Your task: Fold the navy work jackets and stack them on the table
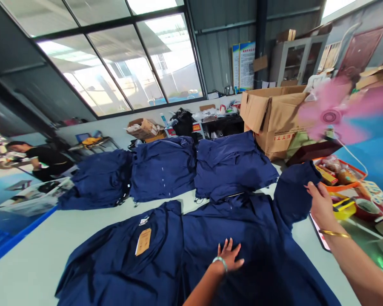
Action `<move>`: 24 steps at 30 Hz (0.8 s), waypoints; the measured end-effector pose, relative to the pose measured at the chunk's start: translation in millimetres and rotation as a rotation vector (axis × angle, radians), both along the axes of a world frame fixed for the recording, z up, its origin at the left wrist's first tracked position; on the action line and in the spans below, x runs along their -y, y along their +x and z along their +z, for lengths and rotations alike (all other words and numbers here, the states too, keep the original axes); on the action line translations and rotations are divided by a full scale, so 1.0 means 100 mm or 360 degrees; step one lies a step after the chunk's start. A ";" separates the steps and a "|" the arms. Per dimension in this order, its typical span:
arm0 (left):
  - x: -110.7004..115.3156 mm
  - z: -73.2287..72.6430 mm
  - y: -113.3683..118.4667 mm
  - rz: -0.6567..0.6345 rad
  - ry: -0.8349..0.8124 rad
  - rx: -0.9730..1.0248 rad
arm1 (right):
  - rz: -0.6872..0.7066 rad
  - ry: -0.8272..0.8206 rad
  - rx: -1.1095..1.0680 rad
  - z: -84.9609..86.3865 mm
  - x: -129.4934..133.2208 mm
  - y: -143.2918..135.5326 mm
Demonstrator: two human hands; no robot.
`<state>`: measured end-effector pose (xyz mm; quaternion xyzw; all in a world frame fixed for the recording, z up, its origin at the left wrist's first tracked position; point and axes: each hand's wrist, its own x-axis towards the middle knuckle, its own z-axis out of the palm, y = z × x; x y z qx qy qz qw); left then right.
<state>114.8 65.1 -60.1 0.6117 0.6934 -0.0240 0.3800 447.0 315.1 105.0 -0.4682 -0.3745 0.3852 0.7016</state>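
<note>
A navy blue jacket lies spread over the front right of the table. My left hand rests on its body with the fingers spread flat. Off to the right, my right hand pinches the end of the jacket's sleeve, which is lifted and bent upward. Left of it lies a second navy garment with a brown paper tag near its neck. The jacket's lower part runs out of view at the bottom.
Folded navy garments form piles at the left, middle and right behind. A pink fan spins near a cardboard box. An orange basket and a phone sit at right. A person bends over at far left.
</note>
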 end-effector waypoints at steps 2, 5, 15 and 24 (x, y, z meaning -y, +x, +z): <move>-0.03 0.15 -0.04 0.0229 0.0181 0.0244 | 0.0091 0.0170 0.0164 0.18 0.30 -0.22; 0.05 0.30 -0.12 0.0825 0.0510 0.0904 | 0.0414 0.0420 0.0678 0.29 0.98 -0.61; 0.94 0.04 -0.51 0.1286 0.0143 0.1420 | 0.1775 0.0064 0.1490 -0.82 2.08 -1.08; 1.04 0.21 -0.49 0.2109 0.0092 0.2003 | 0.0800 -0.0124 0.2261 -1.58 1.60 -0.34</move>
